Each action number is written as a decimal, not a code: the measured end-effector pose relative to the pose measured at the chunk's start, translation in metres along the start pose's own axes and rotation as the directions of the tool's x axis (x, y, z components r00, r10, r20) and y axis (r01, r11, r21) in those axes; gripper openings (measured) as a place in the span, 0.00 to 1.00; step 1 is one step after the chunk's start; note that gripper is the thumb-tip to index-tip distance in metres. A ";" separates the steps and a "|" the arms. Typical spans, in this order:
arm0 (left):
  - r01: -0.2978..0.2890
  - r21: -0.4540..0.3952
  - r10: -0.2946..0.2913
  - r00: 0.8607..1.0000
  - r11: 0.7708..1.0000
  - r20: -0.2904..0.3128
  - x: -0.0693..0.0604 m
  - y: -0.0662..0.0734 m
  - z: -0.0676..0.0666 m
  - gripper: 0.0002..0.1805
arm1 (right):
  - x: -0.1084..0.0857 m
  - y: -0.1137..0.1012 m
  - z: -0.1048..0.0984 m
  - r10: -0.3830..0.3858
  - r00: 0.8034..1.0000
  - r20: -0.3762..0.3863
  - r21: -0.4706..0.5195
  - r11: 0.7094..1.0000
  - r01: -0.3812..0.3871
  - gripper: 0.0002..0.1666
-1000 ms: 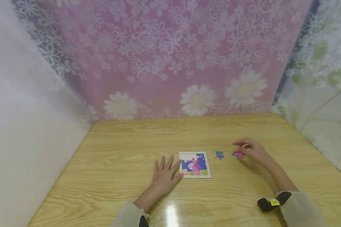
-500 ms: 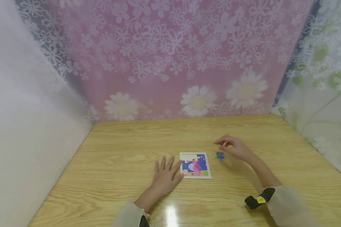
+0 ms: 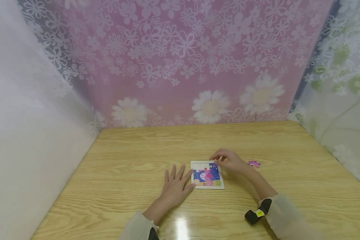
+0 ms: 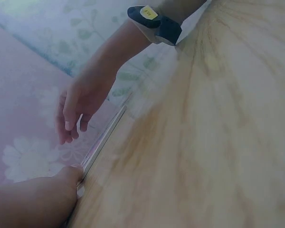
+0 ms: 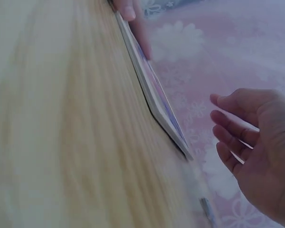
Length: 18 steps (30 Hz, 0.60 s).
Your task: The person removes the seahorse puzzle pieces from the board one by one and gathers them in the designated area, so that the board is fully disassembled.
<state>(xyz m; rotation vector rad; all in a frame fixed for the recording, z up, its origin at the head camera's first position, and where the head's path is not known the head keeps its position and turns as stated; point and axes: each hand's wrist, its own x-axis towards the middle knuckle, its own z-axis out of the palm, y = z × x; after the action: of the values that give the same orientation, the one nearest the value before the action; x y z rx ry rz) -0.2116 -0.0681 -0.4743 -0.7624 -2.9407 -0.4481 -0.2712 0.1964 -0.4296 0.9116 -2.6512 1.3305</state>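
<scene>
A white-edged puzzle tray (image 3: 208, 187) lies on the table, partly filled with a picture of a pink sea creature on blue; its upper left shows bare white. My left hand (image 3: 173, 191) lies spread on the table, thumb and index fingertip touching the tray's left edge. Over the tray's upper right corner hovers my right hand (image 3: 231, 163), fingers loosely bent. The right wrist view shows nothing between the fingers of this hand (image 5: 256, 128). On the table to its right lies a pink puzzle piece (image 3: 253, 164). A bluish piece (image 5: 206, 209) lies past the tray's end in the right wrist view.
The wood-grain table (image 3: 138, 146) ends at a pink flowered curtain (image 3: 168, 83) behind. A pale curtain (image 3: 342, 110) hangs on the right, and a white one (image 3: 39, 110) on the left. Black camera straps (image 3: 258, 212) circle the wrists.
My right hand has moved left from above the pink piece, past the blue piece, to the tray's upper right corner. The pink piece stays on the table. The left hand keeps its place.
</scene>
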 end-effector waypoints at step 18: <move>0.002 0.018 -0.002 1.000 1.000 0.002 0.001 -0.002 0.002 0.32 | -0.006 -0.025 0.010 0.040 0.998 0.051 -0.030 0.999 -0.038 0.08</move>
<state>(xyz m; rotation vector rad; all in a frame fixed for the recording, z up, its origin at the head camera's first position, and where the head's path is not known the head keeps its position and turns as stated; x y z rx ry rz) -0.2130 -0.0685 -0.4768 -0.7579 -2.9437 -0.4201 -0.2513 0.1809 -0.4198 0.9076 -2.7336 1.2894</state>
